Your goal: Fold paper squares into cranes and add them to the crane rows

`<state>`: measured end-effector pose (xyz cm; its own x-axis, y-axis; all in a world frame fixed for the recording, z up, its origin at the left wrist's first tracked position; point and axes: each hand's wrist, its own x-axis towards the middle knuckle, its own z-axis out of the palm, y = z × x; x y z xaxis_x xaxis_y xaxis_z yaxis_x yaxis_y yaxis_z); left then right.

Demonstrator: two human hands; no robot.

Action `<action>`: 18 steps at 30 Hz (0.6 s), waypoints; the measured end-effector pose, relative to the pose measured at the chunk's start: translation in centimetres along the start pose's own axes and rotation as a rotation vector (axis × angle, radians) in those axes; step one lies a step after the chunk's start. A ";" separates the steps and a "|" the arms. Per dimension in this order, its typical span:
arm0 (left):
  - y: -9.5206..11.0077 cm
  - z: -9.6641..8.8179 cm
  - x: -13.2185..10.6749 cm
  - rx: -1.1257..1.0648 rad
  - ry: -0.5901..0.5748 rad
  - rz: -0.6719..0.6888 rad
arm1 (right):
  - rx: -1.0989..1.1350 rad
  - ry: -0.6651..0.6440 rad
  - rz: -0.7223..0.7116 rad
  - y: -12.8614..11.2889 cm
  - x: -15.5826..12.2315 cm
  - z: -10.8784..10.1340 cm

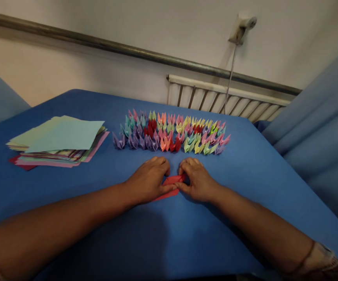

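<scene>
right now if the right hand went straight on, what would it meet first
Going straight on, the right hand would likely meet the dark red front-row origami crane first, though depth is unclear.

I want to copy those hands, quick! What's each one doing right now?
Left hand: fingers curled, thumb on the red paper, holding it.
Right hand: fingers curled, holding the same paper, thumb on it too.
</scene>
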<state>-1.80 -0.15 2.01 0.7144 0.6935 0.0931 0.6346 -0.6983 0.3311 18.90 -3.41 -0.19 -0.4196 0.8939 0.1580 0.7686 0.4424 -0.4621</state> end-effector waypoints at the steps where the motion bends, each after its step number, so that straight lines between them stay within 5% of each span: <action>1: 0.0 0.0 0.0 -0.006 -0.002 -0.003 | 0.019 0.001 -0.005 0.0 0.0 0.0; 9: -0.1 0.4 0.2 -0.158 -0.036 0.020 | 0.138 0.008 -0.101 -0.2 -0.4 0.4; 14: 0.1 0.3 0.2 -0.357 -0.053 -0.139 | 0.228 0.003 -0.100 -0.1 -0.5 0.5; 16: 0.1 0.1 0.3 -0.500 0.030 -0.190 | 0.331 -0.001 -0.037 0.0 -0.3 0.8; 18: 0.2 -0.3 0.5 -0.666 0.231 -0.225 | 0.567 0.069 0.094 0.0 0.0 1.2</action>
<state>-1.43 0.13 2.37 0.4612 0.8782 0.1267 0.3928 -0.3301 0.8583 18.35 -3.46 -1.22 -0.3149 0.9384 0.1419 0.4141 0.2704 -0.8691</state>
